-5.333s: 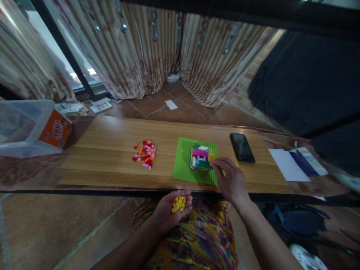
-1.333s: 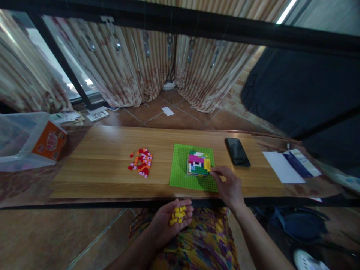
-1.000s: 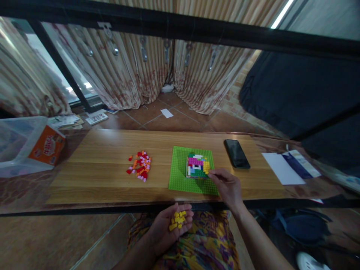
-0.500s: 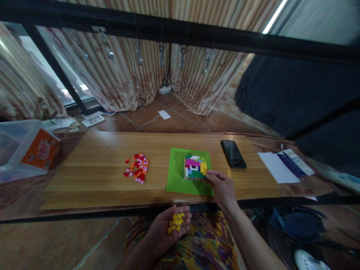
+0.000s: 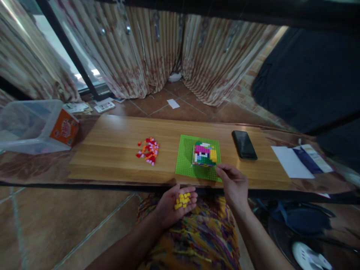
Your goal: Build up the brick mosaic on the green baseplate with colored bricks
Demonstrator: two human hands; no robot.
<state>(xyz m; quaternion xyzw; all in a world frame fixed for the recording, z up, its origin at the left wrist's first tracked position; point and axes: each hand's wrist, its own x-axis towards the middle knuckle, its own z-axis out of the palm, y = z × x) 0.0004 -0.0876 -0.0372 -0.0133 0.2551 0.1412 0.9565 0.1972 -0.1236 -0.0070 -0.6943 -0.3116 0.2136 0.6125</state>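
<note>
My left hand point(image 5: 176, 206) is palm up near the table's front edge, with several small yellow toy bricks point(image 5: 182, 200) lying on the palm and fingers. My right hand point(image 5: 234, 182) is at the front right corner of a multicoloured brick build point(image 5: 203, 154), thumb and forefinger pinched together. Whether a brick sits between those fingertips is too small to make out. The build stands on a green studded baseplate point(image 5: 184, 165) and shows magenta, white, green and blue bricks, with a yellow patch on its right side.
Left of the baseplate lies a loose pile of red, orange and pink bricks point(image 5: 149, 150). A black phone point(image 5: 244, 145) rests to the right on the wooden board point(image 5: 112, 150). Papers point(image 5: 292, 161) lie at far right. A clear plastic bin point(image 5: 30, 127) with an orange label stands at far left.
The camera view has tilted down and turned left. My right hand has drawn slightly back from the build's yellow side towards its front corner. The left hand still holds the yellow bricks.
</note>
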